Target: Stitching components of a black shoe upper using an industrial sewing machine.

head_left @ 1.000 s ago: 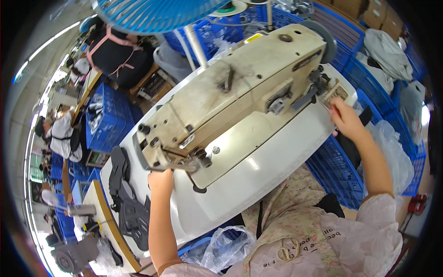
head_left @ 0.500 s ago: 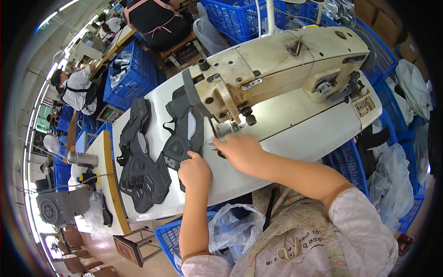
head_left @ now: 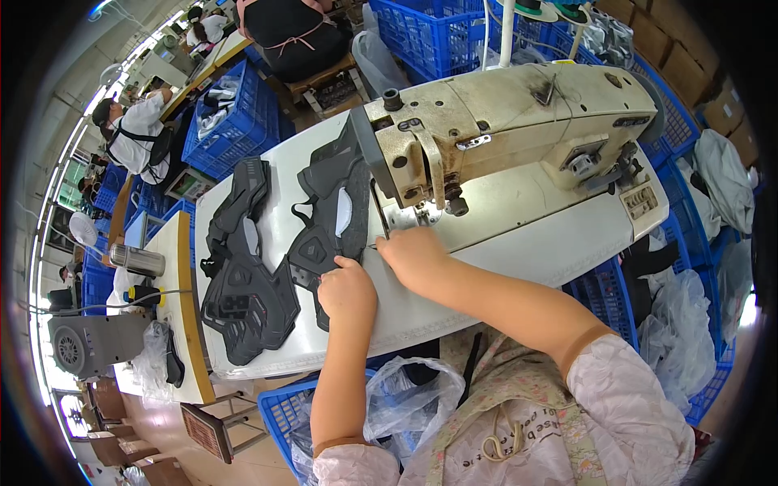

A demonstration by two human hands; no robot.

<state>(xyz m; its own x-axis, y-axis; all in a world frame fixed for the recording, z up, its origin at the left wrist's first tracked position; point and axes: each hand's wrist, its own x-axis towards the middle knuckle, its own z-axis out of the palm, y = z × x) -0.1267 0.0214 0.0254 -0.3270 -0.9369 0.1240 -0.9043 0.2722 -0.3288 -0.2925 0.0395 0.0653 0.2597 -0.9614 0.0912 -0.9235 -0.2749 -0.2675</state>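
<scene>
A dark grey shoe upper point(head_left: 314, 247) with a pale oval patch lies flat on the white sewing table, just left of the sewing machine's head point(head_left: 409, 154). My left hand point(head_left: 348, 293) is closed at its near edge, with the index finger resting on the material. Beside the upper, just in front of the needle area, my right hand point(head_left: 415, 257) is closed with its fingertips pinched together. A small dark tip shows by those fingers, but what they hold is hidden. A second, similar dark upper point(head_left: 250, 304) lies farther left, touched by neither hand.
The machine's arm point(head_left: 519, 121) spans the table's far side. Blue crates point(head_left: 235, 121) surround the table, and one with clear plastic bags point(head_left: 413, 397) stands against its near edge. A wooden-edged side table point(head_left: 182, 324) is at the left. Other people point(head_left: 146, 134) sit farther back.
The whole view has shifted slightly, and more of the upper now shows beside the machine's head. Both hands keep nearly the same places and poses.
</scene>
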